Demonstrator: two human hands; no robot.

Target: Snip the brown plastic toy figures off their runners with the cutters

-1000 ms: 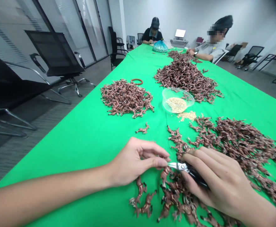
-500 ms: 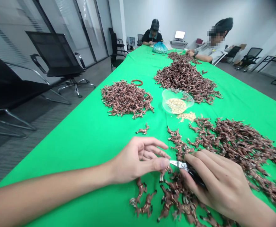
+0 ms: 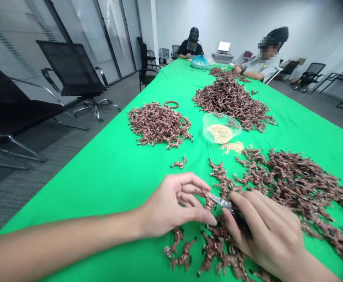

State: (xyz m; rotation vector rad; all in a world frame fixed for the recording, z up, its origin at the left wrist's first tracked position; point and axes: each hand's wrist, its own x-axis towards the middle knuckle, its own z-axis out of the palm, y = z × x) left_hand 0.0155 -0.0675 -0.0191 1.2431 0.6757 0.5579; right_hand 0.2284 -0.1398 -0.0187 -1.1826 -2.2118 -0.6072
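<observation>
Between the fingertips of my left hand (image 3: 176,205) is a small brown horse figurine (image 3: 209,203), partly covered by the fingers. My right hand (image 3: 269,225) is closed around pliers (image 3: 224,203) with silver jaws and dark handles. The tips of the jaws meet the figurine near its upper end; whether they grip it I cannot tell. Below my hands lie several loose horse figurines (image 3: 186,252). One figurine (image 3: 179,161) lies by itself beyond my left hand.
Figurine heaps lie to the left (image 3: 159,125), at the back (image 3: 233,102) and to the right (image 3: 303,172). Between them stands a clear plastic bowl (image 3: 207,135) of small golden pieces, with some spilled (image 3: 233,147). A brown ring (image 3: 171,104) lies behind the left heap. Two people sit farther along the green-covered table.
The horse figurine has come up into view between my left fingers, and my left thumb has moved down and away from the index finger. The pliers' tips now touch the figurine.
</observation>
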